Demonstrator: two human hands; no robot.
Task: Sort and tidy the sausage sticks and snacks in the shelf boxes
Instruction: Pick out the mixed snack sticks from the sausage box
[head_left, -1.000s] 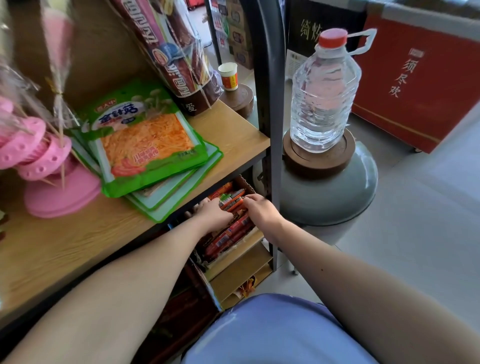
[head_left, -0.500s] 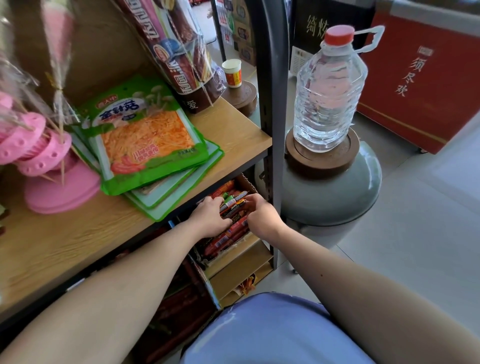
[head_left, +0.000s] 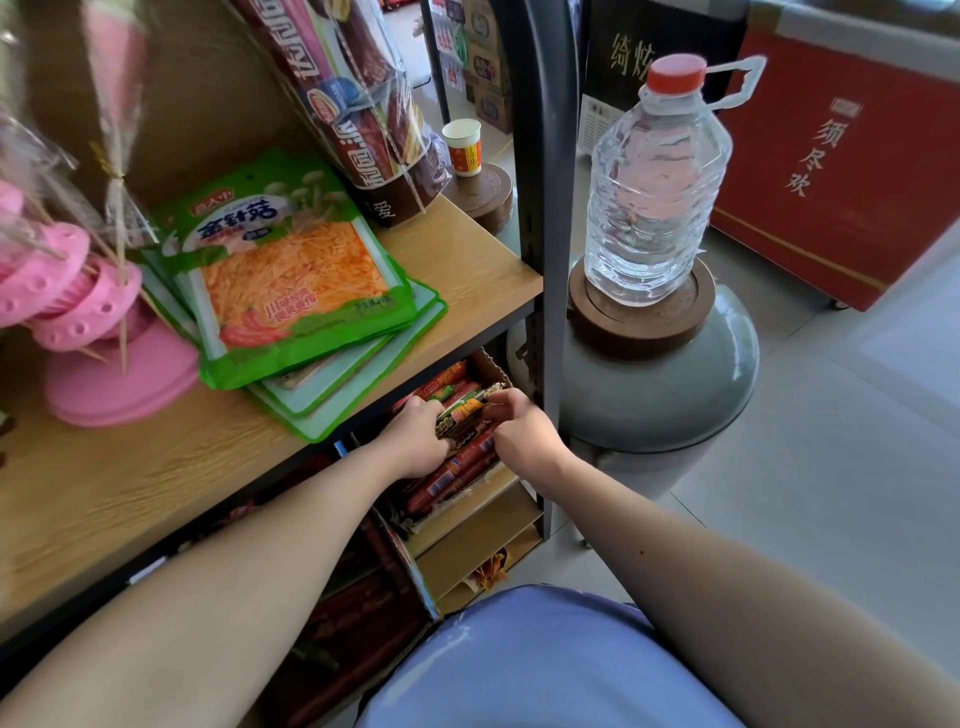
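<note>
The left hand (head_left: 415, 439) and right hand (head_left: 522, 434) both gripped the sausage sticks (head_left: 464, 410), held between them. That bundle sat just above the box (head_left: 491, 365).

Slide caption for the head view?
Left hand and right hand hold dark-wrapped sausage sticks over the brown cardboard shelf box.

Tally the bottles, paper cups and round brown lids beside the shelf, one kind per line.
Clear bottle: 1
Paper cup: 1
Round brown lids: 2
Total: 4
</note>
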